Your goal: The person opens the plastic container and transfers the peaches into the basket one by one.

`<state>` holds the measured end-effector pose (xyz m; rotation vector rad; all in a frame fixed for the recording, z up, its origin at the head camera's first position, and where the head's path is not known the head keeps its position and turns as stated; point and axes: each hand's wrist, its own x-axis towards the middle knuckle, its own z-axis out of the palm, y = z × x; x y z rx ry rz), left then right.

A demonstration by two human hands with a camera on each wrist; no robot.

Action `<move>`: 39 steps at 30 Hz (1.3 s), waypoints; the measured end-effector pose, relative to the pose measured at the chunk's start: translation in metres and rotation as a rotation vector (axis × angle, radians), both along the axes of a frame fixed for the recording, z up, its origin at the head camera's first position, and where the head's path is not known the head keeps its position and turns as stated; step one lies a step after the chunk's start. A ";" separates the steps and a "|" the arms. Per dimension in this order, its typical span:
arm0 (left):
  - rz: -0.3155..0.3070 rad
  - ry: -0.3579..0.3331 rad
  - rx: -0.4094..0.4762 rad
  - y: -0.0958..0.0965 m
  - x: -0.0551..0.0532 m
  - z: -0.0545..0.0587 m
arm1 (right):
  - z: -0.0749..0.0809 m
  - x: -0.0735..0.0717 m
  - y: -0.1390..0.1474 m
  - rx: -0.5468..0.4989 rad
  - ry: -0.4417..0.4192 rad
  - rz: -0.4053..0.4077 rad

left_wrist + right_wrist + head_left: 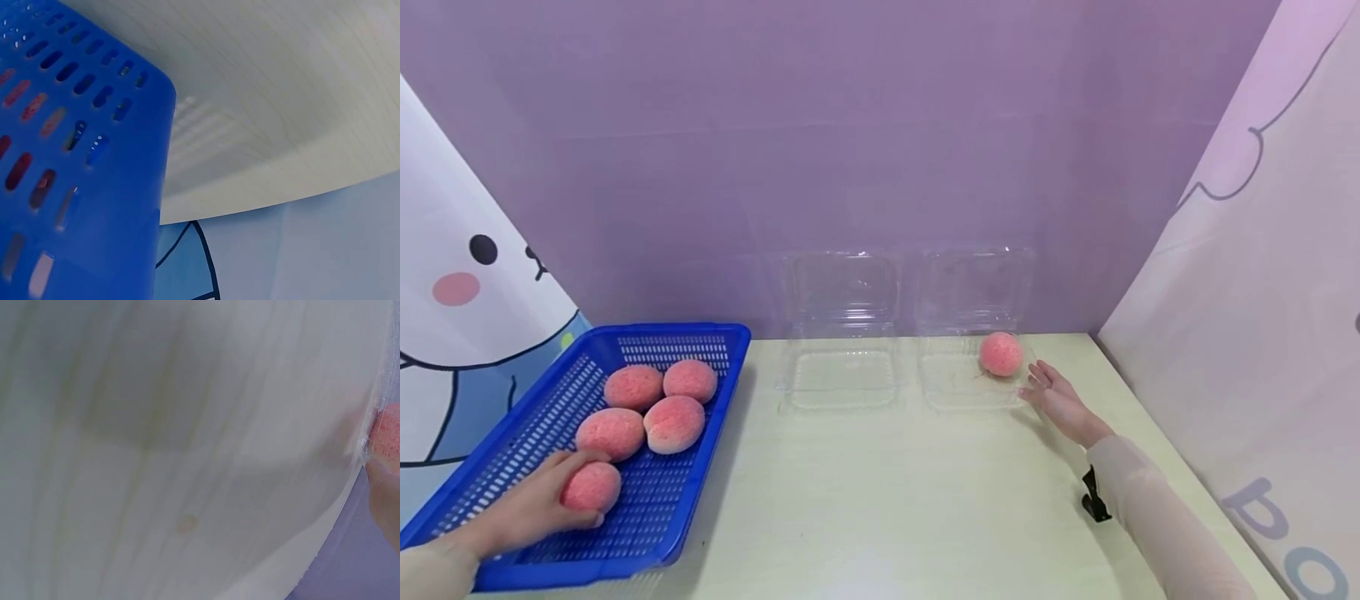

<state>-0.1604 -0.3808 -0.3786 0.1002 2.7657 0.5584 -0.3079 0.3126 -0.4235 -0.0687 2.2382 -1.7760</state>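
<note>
My left hand [538, 504] reaches into the blue plastic basket [711, 467] and grips a pink peach [592, 487], thumb on the near side and fingers over the top. Several more peaches [634, 387] lie beyond it in the basket. My right hand [1063, 408] is at the right side of a clear plastic clamshell box [951, 392], fingers extended; whether they touch the box I cannot tell. One peach [1001, 355] sits in that box at its right, and its lid stands raised. In the right wrist view, part of the hand [384, 503] shows beside the peach [387, 434].
A second clear clamshell box [842, 383], lid raised, stands between the basket and the box with the peach. The pale table [850, 500] is bounded by a purple backdrop [850, 150] and printed side panels. A black strap piece [1094, 498] hangs at my right wrist.
</note>
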 end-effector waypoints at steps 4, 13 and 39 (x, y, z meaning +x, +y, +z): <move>0.005 -0.016 -0.004 0.000 -0.001 0.000 | 0.002 -0.001 -0.001 0.004 0.004 0.002; -0.024 -0.026 -0.006 -0.005 0.003 0.001 | 0.002 -0.002 -0.002 -0.008 -0.002 0.011; -0.034 -0.132 0.013 -0.001 -0.003 0.014 | 0.004 0.001 0.000 0.009 -0.023 -0.009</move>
